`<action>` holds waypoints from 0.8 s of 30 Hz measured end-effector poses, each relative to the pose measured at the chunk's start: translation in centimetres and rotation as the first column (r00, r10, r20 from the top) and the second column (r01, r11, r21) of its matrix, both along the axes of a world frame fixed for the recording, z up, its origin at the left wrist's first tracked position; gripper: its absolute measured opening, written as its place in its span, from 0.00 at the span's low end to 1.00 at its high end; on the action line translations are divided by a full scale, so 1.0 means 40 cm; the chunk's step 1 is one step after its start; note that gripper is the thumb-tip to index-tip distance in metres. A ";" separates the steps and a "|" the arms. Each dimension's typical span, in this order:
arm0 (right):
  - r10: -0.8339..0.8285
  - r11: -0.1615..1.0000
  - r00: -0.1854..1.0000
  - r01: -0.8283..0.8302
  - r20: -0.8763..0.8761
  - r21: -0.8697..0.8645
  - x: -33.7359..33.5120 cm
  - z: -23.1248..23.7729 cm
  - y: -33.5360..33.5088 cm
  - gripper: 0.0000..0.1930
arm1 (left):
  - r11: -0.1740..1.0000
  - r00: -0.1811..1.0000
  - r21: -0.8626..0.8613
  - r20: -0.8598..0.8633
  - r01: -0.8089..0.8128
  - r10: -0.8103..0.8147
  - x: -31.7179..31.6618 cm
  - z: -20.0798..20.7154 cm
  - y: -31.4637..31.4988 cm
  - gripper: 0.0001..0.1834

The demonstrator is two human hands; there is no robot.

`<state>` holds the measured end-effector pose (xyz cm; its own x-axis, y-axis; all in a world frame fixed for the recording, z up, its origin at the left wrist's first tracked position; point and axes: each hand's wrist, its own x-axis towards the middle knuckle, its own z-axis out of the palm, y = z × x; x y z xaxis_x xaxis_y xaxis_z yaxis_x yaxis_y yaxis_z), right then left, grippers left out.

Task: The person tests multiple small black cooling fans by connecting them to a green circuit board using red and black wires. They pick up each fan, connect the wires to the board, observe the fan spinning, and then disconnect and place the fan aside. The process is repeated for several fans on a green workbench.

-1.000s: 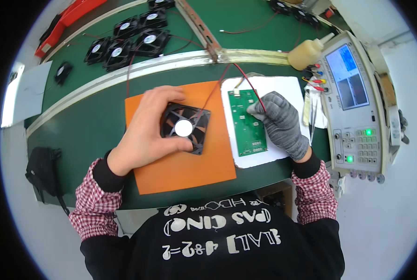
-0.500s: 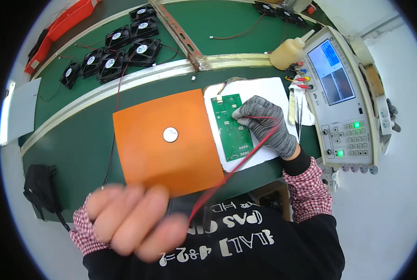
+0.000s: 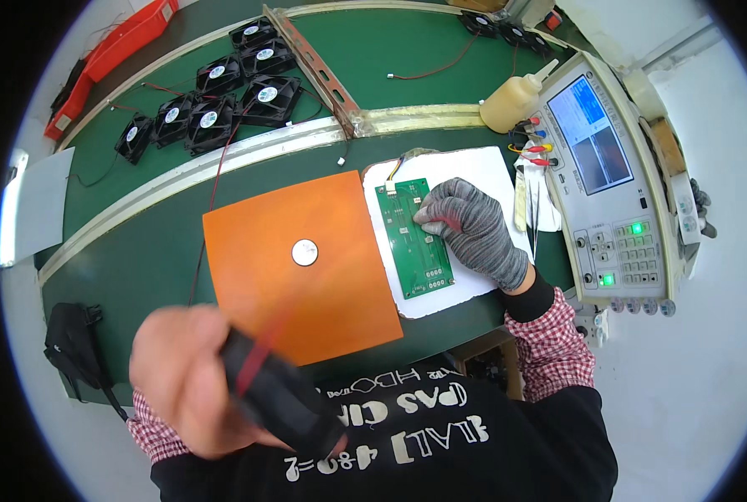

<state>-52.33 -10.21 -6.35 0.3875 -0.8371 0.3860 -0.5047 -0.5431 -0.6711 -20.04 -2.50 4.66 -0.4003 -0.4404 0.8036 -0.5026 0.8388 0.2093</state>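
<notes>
My bare left hand, blurred by motion, grips a black cooling fan over my lap, below the orange sheet. From the fan a red wire runs up and fades into a blur toward my other hand. My right hand, in a grey striped glove, has its thumb and fingers pinched at the green circuit board. Some red wire shows at those fingers; the wire's tip is hidden. The board lies on a white pad, and a white connector with coloured leads is at its top.
A round white disc lies on the orange sheet. Several black fans stand on the green surface beyond the ledge. At right are a test instrument with a lit screen, a yellowish squeeze bottle and tweezers. A black pouch lies far left.
My left hand has turned and shifted left and slightly up, bringing the black fan into view. The red wire, earlier stretched between my hands, is now blurred. My right hand stays at the board.
</notes>
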 end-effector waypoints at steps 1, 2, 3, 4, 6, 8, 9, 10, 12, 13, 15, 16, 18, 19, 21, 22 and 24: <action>-0.018 1.000 0.999 0.017 -0.040 -0.025 0.000 0.009 0.002 0.09 | 0.963 0.987 -0.243 0.071 -0.120 0.141 -0.017 0.001 -0.013 0.34; -0.035 0.998 0.995 0.031 -0.089 -0.052 0.001 0.018 0.006 0.09 | 0.942 0.982 -0.317 0.114 -0.108 0.151 -0.028 0.002 -0.033 0.35; -0.055 0.996 0.989 0.044 -0.138 -0.078 -0.001 0.020 0.011 0.09 | 0.960 0.985 -0.279 0.158 -0.027 0.074 -0.042 0.007 -0.065 0.36; -0.022 1.000 1.000 0.022 0.006 -0.006 0.005 0.008 0.010 0.09 | 0.977 0.978 -0.211 0.209 0.030 0.015 -0.058 0.035 -0.091 0.37; -0.013 0.998 0.999 0.010 -0.041 -0.062 -0.007 -0.002 0.007 0.09 | 0.976 0.979 -0.186 0.190 0.112 -0.076 -0.113 0.029 -0.198 0.39; -0.020 0.999 0.995 0.024 0.096 -0.042 -0.017 -0.006 0.017 0.09 | 0.980 0.999 -0.197 0.054 0.006 0.005 -0.165 -0.020 -0.351 0.41; -0.046 0.998 0.977 0.039 0.206 0.038 -0.020 -0.018 0.018 0.08 | 0.974 0.986 -0.161 0.031 -0.159 0.166 -0.171 -0.061 -0.426 0.42; -0.070 0.996 0.965 0.056 0.253 0.063 -0.013 -0.018 0.017 0.07 | 0.883 0.881 -0.169 0.114 -0.439 0.460 -0.162 -0.102 -0.480 0.45; -0.136 0.987 0.954 0.107 0.265 0.124 -0.001 -0.010 0.012 0.08 | 0.710 0.618 -0.053 0.448 -0.702 0.646 -0.105 -0.180 -0.576 0.50; -0.159 0.985 0.967 0.141 0.200 0.101 0.006 0.003 0.010 0.09 | 0.626 0.591 0.196 0.618 -0.755 0.518 -0.073 -0.193 -0.604 0.45; -0.118 0.992 0.973 0.108 0.200 0.061 0.007 0.012 0.012 0.10 | 0.669 0.582 0.142 0.642 -0.730 0.499 -0.023 -0.201 -0.632 0.33; -0.110 0.994 0.975 0.103 0.194 0.043 0.004 0.013 0.017 0.11 | 0.657 0.552 0.132 0.675 -0.742 0.489 -0.030 -0.183 -0.624 0.28; -0.079 0.989 0.976 0.102 0.202 -0.110 0.000 0.011 0.012 0.11 | 0.696 0.549 0.076 0.678 -0.714 0.489 -0.044 -0.172 -0.596 0.23; -0.058 0.978 0.977 0.097 0.203 -0.187 -0.002 0.012 0.009 0.11 | 0.742 0.579 0.030 0.647 -0.670 0.496 -0.049 -0.176 -0.582 0.24; -0.082 0.970 0.983 0.117 0.167 -0.215 -0.018 0.018 0.010 0.18 | 0.880 0.773 0.064 0.511 -0.470 0.375 -0.062 -0.170 -0.531 0.32; -0.129 0.968 0.967 0.170 0.219 -0.182 -0.013 0.029 0.022 0.21 | 0.969 0.910 0.072 0.366 -0.236 0.195 -0.085 -0.147 -0.481 0.31; -0.118 0.965 0.956 0.174 0.267 -0.197 0.020 0.074 0.037 0.31 | 0.934 0.932 0.245 0.192 0.259 -0.308 -0.130 -0.082 -0.364 0.32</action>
<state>-51.54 -8.72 -3.38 0.1345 -0.7628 0.6324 -0.4198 -0.6220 -0.6610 -25.23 -17.08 1.40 -0.6921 -0.4314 0.5787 -0.3047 0.9014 0.3077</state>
